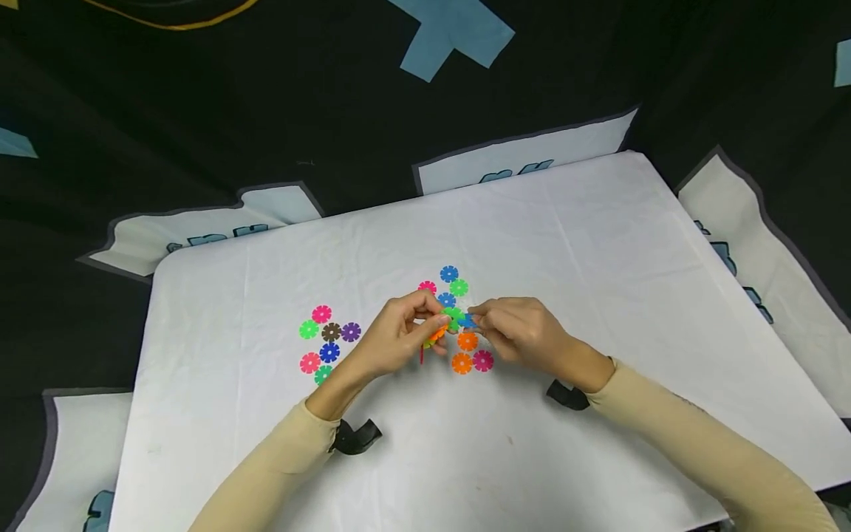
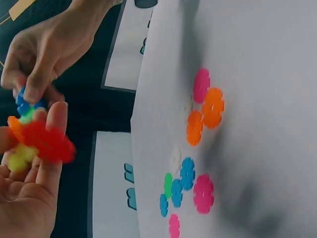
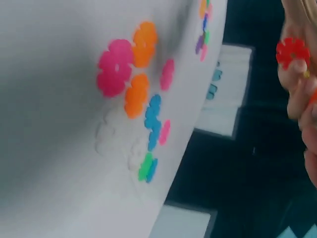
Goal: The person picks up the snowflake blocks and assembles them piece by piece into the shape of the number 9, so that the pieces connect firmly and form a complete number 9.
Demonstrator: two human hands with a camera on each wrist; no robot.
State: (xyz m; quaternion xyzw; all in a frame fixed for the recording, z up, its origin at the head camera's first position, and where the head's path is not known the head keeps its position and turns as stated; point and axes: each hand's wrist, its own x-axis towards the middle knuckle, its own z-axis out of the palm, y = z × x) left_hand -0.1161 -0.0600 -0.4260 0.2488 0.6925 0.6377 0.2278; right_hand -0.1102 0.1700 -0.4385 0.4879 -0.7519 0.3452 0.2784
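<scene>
The left hand (image 1: 394,338) grips a joined cluster of snowflake connector discs (image 1: 453,318) above the middle of the cloth-covered worktop (image 1: 585,244); a red disc (image 2: 52,144), an orange disc (image 2: 16,129), a yellow disc (image 2: 21,157) and a green disc (image 1: 455,313) belong to it; the right hand (image 1: 528,330) pinches a blue disc (image 1: 467,321) at the cluster's 3 o'clock side, against the green one; whether these two are slotted together I cannot tell. In the head view, loose blue discs (image 1: 449,274), a light-green disc (image 1: 459,287) and a pink disc (image 1: 428,287) lie around 12 o'clock of the cluster; two orange discs (image 1: 462,363) and a magenta disc (image 1: 483,360) lie around 5 o'clock; a separate group, including a brown disc (image 1: 331,332) and a purple disc (image 1: 351,332), lies towards 9 o'clock; pale discs (image 3: 102,139) show in the right wrist view.
</scene>
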